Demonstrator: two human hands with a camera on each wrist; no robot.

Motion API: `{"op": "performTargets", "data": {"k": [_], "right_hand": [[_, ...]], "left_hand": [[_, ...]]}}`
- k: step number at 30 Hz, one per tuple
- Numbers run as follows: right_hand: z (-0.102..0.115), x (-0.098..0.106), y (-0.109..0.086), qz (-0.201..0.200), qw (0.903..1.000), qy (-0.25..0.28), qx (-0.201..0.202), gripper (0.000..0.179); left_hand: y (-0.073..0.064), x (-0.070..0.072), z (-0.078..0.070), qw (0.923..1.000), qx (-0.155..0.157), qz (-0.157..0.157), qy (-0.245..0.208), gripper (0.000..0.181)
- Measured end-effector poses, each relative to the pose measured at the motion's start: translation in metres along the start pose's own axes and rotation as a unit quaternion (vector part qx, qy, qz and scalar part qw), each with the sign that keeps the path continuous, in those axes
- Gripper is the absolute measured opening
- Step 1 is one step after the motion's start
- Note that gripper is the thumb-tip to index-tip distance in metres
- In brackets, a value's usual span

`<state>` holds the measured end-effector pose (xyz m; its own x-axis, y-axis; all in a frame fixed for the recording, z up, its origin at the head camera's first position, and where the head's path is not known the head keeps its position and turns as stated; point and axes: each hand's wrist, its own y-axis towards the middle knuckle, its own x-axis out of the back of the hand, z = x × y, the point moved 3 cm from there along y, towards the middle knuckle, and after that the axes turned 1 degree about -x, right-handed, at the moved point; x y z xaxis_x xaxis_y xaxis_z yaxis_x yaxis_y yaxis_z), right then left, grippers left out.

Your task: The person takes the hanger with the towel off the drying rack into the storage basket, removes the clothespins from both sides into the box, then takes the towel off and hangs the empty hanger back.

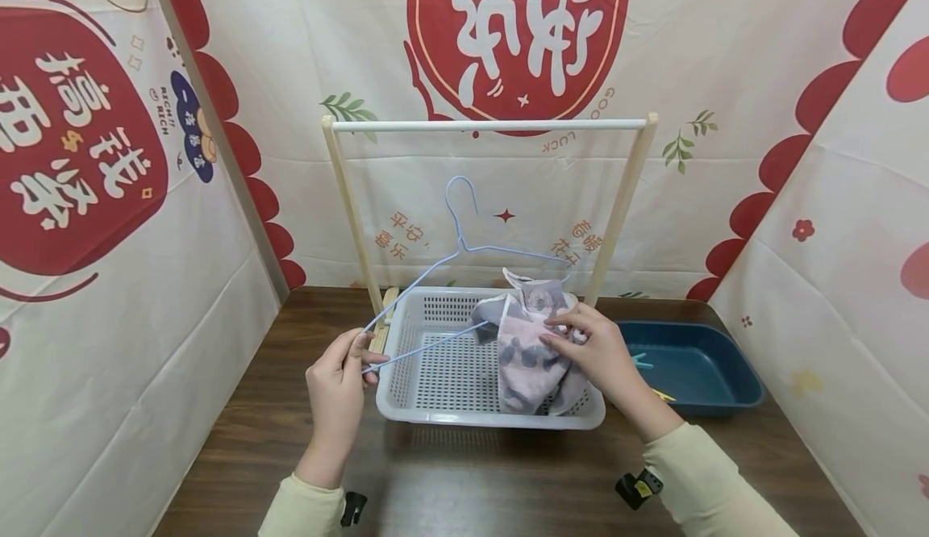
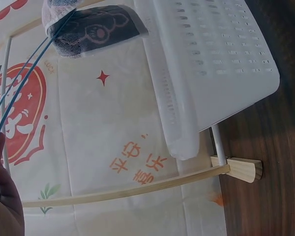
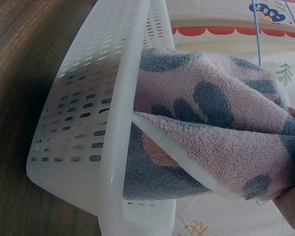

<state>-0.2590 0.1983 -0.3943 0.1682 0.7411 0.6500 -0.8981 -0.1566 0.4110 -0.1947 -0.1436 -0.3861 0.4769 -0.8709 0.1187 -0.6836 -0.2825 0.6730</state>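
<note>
My left hand (image 1: pixel 341 372) grips one end of a thin blue clothes hanger (image 1: pixel 423 275), its hook pointing up above the basket. A pink and grey patterned towel (image 1: pixel 526 351) hangs over the hanger's other end. With thumb and fingers my right hand (image 1: pixel 591 347) pinches the upper right part of this towel. Its lower folds hang down inside the white plastic basket (image 1: pixel 489 419). In the right wrist view the towel (image 3: pixel 206 98) shows its fluffy face and a white edge, draping over the basket rim (image 3: pixel 119 108). The left wrist view has the hanger (image 2: pixel 27 73) running into the cloth.
Behind the basket stands a wooden rack with a white crossbar (image 1: pixel 486 126). A dark blue tub (image 1: pixel 714 368) at the right holds a teal clothes peg (image 1: pixel 642 361) and a yellow one (image 1: pixel 664 395). Printed cloth walls enclose the brown table (image 1: pixel 464 480) on three sides.
</note>
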Motion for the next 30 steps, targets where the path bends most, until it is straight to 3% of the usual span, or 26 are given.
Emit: {"op": "performTargets", "data": {"k": [5,13,17,21,27,30], "right_hand": [[-0.002,-0.002,-0.002,0.000,0.9998,0.014,0.011,0.013],[0.000,-0.005,-0.005,-0.015,0.9979,0.014,0.061,0.011],[-0.001,-0.008,-0.005,-0.016,0.9964,0.003,0.084,0.011],[-0.002,-0.009,-0.005,-0.015,0.9940,-0.013,0.108,0.012],[-0.003,-0.010,-0.006,0.003,0.9910,-0.041,0.128,0.016],[-0.005,-0.010,-0.006,0.011,0.9881,-0.060,0.141,0.022]], "left_hand": [[0.001,0.000,0.009,1.0000,-0.001,-0.006,0.007,0.009],[0.007,0.003,-0.020,0.9997,0.013,-0.016,0.011,0.011],[0.009,0.005,-0.024,0.9993,0.016,-0.030,0.017,0.012],[0.010,0.008,-0.018,0.9981,0.026,-0.053,0.018,0.012],[0.010,0.011,0.006,0.9967,0.038,-0.068,0.024,0.013],[0.010,0.012,0.007,0.9963,0.033,-0.074,0.028,0.014]]}}
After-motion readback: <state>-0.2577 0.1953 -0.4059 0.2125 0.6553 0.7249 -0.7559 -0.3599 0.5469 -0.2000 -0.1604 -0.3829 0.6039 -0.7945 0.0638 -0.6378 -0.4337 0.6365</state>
